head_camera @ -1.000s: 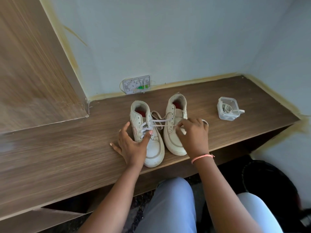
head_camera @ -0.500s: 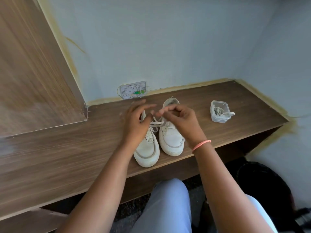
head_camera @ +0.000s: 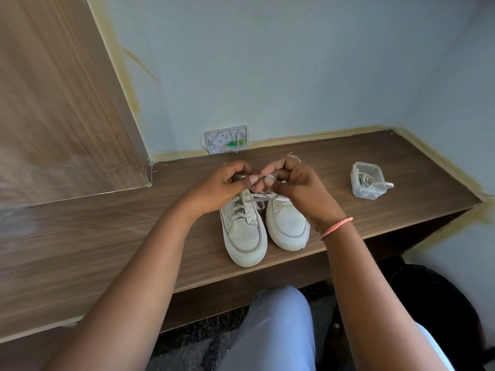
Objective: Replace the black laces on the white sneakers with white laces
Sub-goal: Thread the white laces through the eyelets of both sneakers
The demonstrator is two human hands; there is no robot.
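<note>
Both hands, left hand [head_camera: 217, 183] and right hand [head_camera: 292, 183], have risen from the sneakers [head_camera: 263, 226] on the surface [head_camera: 375, 210]; each now pinches a white lace [head_camera: 255, 198] end above the left shoe. Lacing looks finished; tying apparently underway.

sneakers [head_camera: 243, 231] 2 | hands [head_camera: 217, 187] 2 | plastic container [head_camera: 367, 180] 1 | wall plate [head_camera: 225, 139] 1
</note>
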